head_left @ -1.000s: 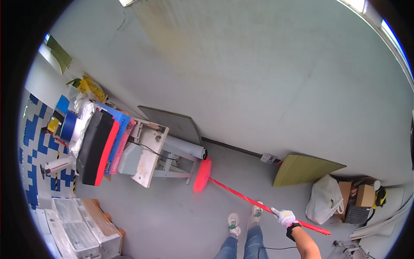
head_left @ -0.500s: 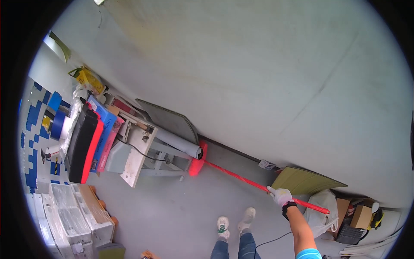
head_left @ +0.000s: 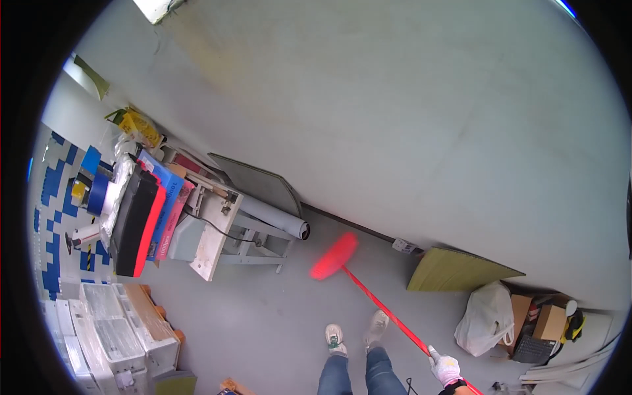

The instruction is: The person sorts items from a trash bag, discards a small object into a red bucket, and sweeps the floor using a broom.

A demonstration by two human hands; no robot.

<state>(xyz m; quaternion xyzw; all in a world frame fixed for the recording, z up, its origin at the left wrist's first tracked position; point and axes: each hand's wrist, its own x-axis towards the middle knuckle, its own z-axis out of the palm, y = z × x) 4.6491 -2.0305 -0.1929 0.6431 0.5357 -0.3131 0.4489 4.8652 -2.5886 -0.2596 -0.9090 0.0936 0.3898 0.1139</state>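
A red broom (head_left: 388, 315) slants across the floor, its handle running from the lower right up to the broom head. Motion blurs the red broom head (head_left: 334, 255), which lies on the grey floor ahead of my feet. My right hand (head_left: 446, 368), in a white glove with a dark band at the wrist, is closed around the handle near its upper end. The handle's end runs out past the lower edge of the view. My left hand is out of sight.
On the left, a workbench (head_left: 209, 245) bears boxes and a black-and-red case (head_left: 137, 224). A grey roll (head_left: 276, 217) sticks out beside it. Along the wall stand a greenish board (head_left: 461, 270), a white plastic bag (head_left: 486, 319) and cardboard boxes (head_left: 552, 322). Wrapped white crates (head_left: 112, 322) are stacked lower left.
The broom head has come away from the bench and roll, moving right and nearer to my feet. My right hand has drawn back toward the lower edge, still gripping the handle.
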